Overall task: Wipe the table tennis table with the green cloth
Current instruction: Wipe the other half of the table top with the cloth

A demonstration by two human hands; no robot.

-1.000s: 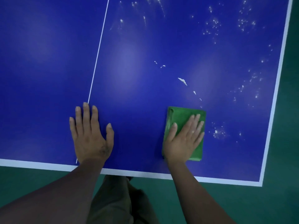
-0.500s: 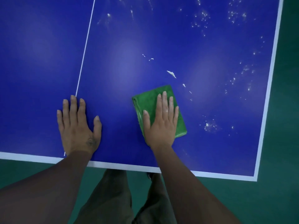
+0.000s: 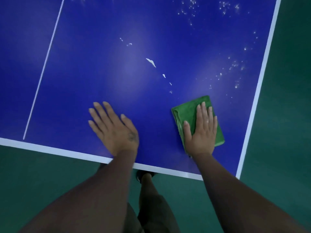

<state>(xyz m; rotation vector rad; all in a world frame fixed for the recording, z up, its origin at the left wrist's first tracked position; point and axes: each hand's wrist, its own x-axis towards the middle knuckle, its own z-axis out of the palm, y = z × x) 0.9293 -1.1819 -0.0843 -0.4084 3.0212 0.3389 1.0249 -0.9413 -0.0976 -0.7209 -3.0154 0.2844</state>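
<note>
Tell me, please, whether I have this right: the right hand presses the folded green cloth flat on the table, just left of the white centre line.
Not quite: the head view shows the right hand pressing the folded green cloth flat on the table well right of the white centre line.

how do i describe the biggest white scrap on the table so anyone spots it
On the table tennis table, find the green cloth under the right hand near the right corner. A diagonal trail of white bits runs up and left from it; the biggest white scrap is the long pointed sliver, far larger than the rest.
</note>
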